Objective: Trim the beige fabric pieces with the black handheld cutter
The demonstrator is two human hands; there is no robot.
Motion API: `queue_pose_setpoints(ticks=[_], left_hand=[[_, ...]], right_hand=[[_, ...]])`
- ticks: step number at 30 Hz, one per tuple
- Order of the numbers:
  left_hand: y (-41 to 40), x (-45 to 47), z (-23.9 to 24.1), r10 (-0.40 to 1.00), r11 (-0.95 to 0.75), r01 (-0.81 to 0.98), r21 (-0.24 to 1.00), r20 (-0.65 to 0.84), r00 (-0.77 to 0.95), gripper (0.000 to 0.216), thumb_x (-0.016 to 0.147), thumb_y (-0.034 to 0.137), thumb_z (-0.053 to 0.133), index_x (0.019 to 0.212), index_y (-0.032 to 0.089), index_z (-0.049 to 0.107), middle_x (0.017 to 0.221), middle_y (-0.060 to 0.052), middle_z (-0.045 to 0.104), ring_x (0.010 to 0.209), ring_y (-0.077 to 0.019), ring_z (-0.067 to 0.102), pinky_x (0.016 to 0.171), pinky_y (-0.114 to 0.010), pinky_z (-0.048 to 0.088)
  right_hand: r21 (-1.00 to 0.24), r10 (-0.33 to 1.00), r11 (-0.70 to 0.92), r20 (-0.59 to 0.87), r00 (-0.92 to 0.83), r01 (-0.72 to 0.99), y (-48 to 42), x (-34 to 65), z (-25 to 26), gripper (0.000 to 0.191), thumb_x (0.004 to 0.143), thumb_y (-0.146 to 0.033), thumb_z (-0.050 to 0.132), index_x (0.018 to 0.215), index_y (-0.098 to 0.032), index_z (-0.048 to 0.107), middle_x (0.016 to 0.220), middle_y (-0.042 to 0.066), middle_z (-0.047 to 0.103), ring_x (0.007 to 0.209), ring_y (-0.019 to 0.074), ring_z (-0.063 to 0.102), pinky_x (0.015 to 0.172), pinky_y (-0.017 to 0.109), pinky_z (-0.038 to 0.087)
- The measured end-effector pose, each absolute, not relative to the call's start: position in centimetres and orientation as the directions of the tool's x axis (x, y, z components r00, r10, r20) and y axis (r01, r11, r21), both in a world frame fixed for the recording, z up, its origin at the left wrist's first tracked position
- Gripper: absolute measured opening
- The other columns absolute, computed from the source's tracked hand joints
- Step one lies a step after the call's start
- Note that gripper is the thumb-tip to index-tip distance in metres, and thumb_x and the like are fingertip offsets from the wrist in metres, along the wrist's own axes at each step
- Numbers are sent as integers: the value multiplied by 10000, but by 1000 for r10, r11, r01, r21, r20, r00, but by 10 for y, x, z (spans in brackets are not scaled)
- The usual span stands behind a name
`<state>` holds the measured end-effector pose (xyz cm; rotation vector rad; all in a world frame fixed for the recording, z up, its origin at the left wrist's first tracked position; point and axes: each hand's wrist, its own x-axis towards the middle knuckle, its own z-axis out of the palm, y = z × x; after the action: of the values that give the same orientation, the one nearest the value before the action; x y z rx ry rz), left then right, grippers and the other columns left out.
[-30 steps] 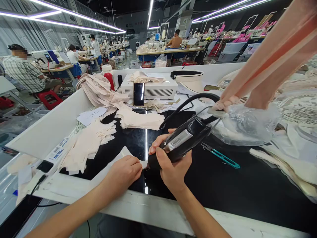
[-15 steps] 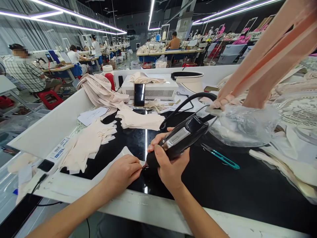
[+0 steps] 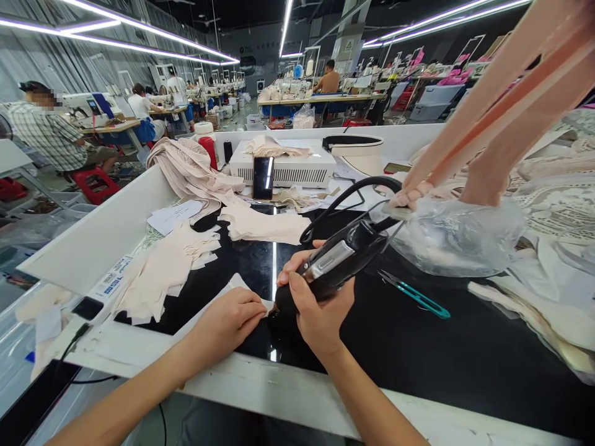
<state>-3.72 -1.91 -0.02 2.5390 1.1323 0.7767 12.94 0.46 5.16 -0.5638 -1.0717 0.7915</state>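
Observation:
My right hand [image 3: 320, 303] is wrapped around a black corded hand tool [image 3: 341, 254] with a silver plate on its side. The tool slants down to the left, and its narrow tip is by the end of a pale fabric piece [image 3: 236, 282]. My left hand [image 3: 227, 322] pinches that fabric near its right end, just left of the tip, and covers much of it. Peach fabric strips [image 3: 502, 105] run from the tool's upper end toward the top right. Whether the tip touches the fabric I cannot tell.
Stacked cream fabric pieces [image 3: 160, 269] lie to the left; another stack [image 3: 264, 224] is farther back. Teal thread snips [image 3: 418, 297] and a clear plastic bag [image 3: 460, 238] are on the right. A phone [image 3: 263, 178] leans against a white vented box [image 3: 297, 164]. Several people work beyond.
My left hand has drawn back very slightly to the left with the fabric, showing a bit more of its end by the tip. My right hand and the tool have hardly moved.

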Motion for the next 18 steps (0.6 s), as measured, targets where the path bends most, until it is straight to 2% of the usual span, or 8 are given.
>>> queue_pose_setpoints(ticks=[9,18], left_hand=[[-15,-35,0,761,-647,673,358,357,542,204,1065,190,521,972,185,702,985,-44,717,901,-175,669,817,-289,555],[-18,-38,2,717,-696,660,284,324,617,194,1058,142,515,1124,197,689,1011,-45,705,954,-197,653,845,-303,563]], right_hand=[[-747,794,606,547,267,-274,5,128,53,361,782,-125,738,1051,-259,540,759,-66,667,584,110,617,545,259,573],[-734,790,613,555,262,-292,5,128,54,337,789,-103,717,1027,-266,543,777,-73,669,570,98,609,539,247,555]])
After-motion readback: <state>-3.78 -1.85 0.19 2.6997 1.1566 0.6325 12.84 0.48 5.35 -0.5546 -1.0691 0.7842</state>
